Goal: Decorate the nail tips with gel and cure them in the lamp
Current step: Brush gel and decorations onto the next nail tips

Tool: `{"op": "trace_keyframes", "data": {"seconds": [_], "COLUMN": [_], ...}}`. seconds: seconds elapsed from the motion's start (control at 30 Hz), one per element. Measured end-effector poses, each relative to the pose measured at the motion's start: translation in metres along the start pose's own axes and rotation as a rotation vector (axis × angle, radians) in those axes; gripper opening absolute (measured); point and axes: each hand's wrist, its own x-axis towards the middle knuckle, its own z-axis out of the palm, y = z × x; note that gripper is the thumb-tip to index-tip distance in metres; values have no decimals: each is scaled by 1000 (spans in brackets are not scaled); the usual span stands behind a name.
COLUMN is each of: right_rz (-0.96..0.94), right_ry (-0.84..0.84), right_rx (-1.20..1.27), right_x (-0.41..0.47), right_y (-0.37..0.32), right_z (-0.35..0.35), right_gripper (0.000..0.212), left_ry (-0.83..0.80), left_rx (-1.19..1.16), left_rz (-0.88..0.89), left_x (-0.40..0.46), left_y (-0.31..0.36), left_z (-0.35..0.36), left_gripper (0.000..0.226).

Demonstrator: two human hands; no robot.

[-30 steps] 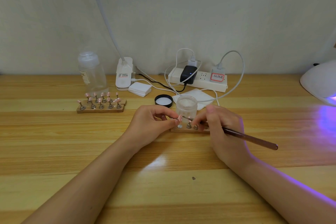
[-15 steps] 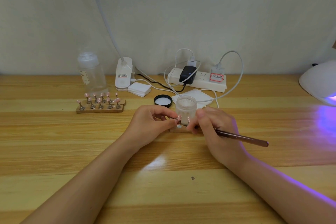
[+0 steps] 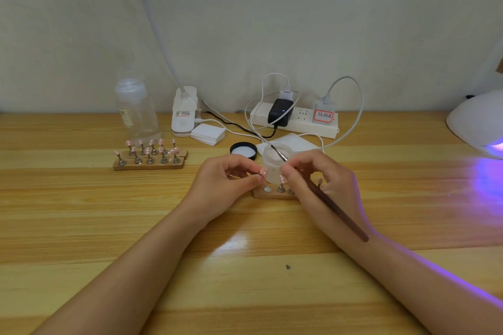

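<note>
Fingers of the left hand (image 3: 226,185) pinch a pink nail tip (image 3: 263,171) on its small stand, held just left of the frosted gel jar (image 3: 276,162). The right hand (image 3: 324,185) is curled round a brown brush (image 3: 334,209), gripping it near the metal end, whose tip reaches into the open mouth of the jar. Directly in front of the jar lies a wooden holder (image 3: 272,193) with a few more stands, partly hidden by the right hand. The black jar lid (image 3: 243,150) sits just left of the jar, and a second wooden rack of pink tips (image 3: 149,156) stands further left. Far right of the jar, the white curing lamp (image 3: 476,122) glows purple onto the wooden table (image 3: 245,280).
</note>
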Motion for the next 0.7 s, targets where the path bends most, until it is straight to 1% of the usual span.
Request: {"op": "trace_keyframes", "data": {"seconds": [0.03,0.1,0.27,0.37,0.43,0.53,0.7], "right_rz": [-32,-72,-59,-23,-33,-86,-173], "right_ry": [-24,-50,-62,-85,-104,-111,-117], "right_rx": [-31,-61,-82,-86,-87,-82,-53], "right_x": [0,0,-1,-1,-2,-3,-3], "right_y": [-1,-1,0,1,2,3,5], "right_z": [0,1,-1,-1,0,-1,-1], "right_gripper": [5,16,28,29,35,41,43], "left_ry": [1,2,13,15,3,1,0], "left_rx": [-1,-6,-71,-72,-66,-73,-89], "left_rz": [6,14,0,-4,4,8,11], "left_x": [0,0,2,2,2,2,2], "left_y": [0,-1,-3,-4,-4,-4,-5], "left_z": [0,0,0,0,0,-1,-1], "left_gripper": [9,11,12,13,14,14,15]}}
